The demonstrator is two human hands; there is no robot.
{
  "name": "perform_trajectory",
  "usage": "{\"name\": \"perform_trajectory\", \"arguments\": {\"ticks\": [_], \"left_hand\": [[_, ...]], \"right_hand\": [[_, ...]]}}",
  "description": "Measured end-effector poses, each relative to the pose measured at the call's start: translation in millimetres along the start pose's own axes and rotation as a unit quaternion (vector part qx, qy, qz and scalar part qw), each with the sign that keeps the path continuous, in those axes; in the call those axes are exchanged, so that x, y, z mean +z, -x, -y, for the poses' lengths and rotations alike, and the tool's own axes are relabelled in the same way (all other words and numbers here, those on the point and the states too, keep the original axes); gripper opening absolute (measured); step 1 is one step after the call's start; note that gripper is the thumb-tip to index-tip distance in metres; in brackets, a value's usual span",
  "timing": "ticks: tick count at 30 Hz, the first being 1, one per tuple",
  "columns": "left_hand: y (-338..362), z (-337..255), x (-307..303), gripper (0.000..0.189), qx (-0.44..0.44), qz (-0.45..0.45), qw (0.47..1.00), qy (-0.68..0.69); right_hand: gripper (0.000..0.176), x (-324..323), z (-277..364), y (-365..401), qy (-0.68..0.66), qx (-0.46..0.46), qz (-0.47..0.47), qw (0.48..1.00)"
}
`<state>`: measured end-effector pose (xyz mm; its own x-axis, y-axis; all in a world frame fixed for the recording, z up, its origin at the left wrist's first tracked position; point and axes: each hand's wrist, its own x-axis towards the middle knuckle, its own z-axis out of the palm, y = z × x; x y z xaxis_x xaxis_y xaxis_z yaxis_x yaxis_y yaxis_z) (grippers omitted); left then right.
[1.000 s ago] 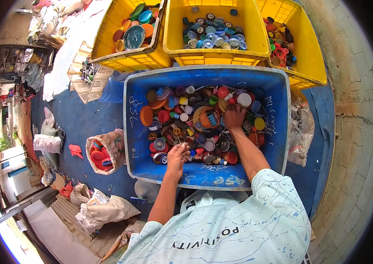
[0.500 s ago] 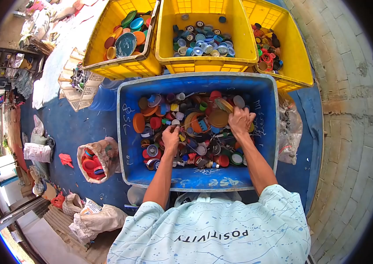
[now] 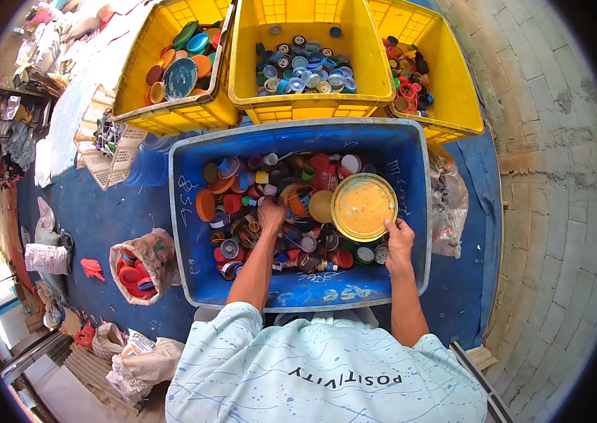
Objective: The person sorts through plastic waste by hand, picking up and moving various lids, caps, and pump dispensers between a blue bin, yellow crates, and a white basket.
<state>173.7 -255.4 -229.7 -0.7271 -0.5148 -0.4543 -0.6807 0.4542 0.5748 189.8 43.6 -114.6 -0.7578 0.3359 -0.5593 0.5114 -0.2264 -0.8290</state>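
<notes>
A large round yellow lid (image 3: 364, 207) is in my right hand (image 3: 400, 243), gripped at its lower right edge and raised over the blue crate (image 3: 298, 130). The crate holds a mixed pile of caps and lids in many colours. My left hand (image 3: 271, 213) reaches into the pile at the middle left, with its fingers bent down among the caps; what they hold, if anything, is hidden. A tan round lid (image 3: 322, 206) lies just left of the yellow lid. An orange lid (image 3: 205, 205) rests near the crate's left wall.
Three yellow crates stand behind: the left (image 3: 226, 113) with large lids, the middle (image 3: 312, 100) with mostly blue caps, the right (image 3: 453, 128) with red and dark caps. A sack (image 3: 162, 257) of red lids is left, a clear bag (image 3: 448, 204) right.
My right hand has lifted the yellow lid from the pile and moved toward me, turning its broad face up. My left hand remains at the pile. The view has shifted slightly.
</notes>
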Motion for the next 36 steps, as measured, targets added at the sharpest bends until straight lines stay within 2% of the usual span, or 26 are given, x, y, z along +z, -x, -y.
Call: {"name": "perform_trajectory", "arguments": {"ticks": [3,6,9,11,15,18,21,26,28,32,33,36], "left_hand": [[-15.2,7.3,2.8,0.037,-0.074,0.041,0.995,0.049],[-15.9,10.5,1.0,0.037,-0.038,0.06,0.997,0.022],[-16.6,5.2,-2.5,0.036,-0.016,0.136,0.99,-0.015],[-8.7,-3.8,-9.4,0.035,-0.005,0.147,0.988,-0.052],[-8.8,-5.3,-7.1,0.033,-0.01,0.143,0.976,-0.166],[3.6,-7.4,-11.2,0.033,0.0,0.082,0.982,-0.17],[40.0,-38.2,-44.3,0.035,0.005,0.117,0.991,-0.069],[82.4,-46.4,-70.1,0.029,-0.008,0.005,0.996,0.093],[105.6,-55.6,-89.9,0.027,-0.032,-0.01,0.979,0.2],[133.4,-32.2,-113.8,0.023,-0.026,-0.042,0.941,0.335],[139.9,-24.6,-118.9,0.024,-0.003,-0.048,0.919,0.391],[161.8,-6.3,-138.4,0.022,-0.014,-0.082,0.863,0.499]], "right_hand": [[0.025,0.8,2.4,7.1,-0.022,0.038,0.022,0.999],[0.025,6.9,6.1,9.6,-0.029,0.052,0.032,0.998],[0.025,9.1,8.2,8.3,-0.031,0.053,0.043,0.997],[0.025,9.4,9.9,6.0,-0.033,0.056,0.049,0.997],[0.024,9.2,19.1,5.3,-0.023,0.061,0.06,0.996],[0.025,5.9,16.6,1.2,-0.035,0.056,0.064,0.996],[0.027,4.2,21.4,0.9,-0.039,0.062,0.077,0.994],[0.025,4.9,30.2,1.9,-0.062,0.088,0.109,0.988],[0.023,9.5,35.3,2.8,-0.075,0.103,0.133,0.983],[0.016,29.2,40.1,4.0,-0.068,0.125,0.218,0.965],[0.015,37.8,42.4,7.7,-0.066,0.133,0.232,0.961],[0.017,60.5,47.1,24.5,-0.044,0.136,0.276,0.95]]}}
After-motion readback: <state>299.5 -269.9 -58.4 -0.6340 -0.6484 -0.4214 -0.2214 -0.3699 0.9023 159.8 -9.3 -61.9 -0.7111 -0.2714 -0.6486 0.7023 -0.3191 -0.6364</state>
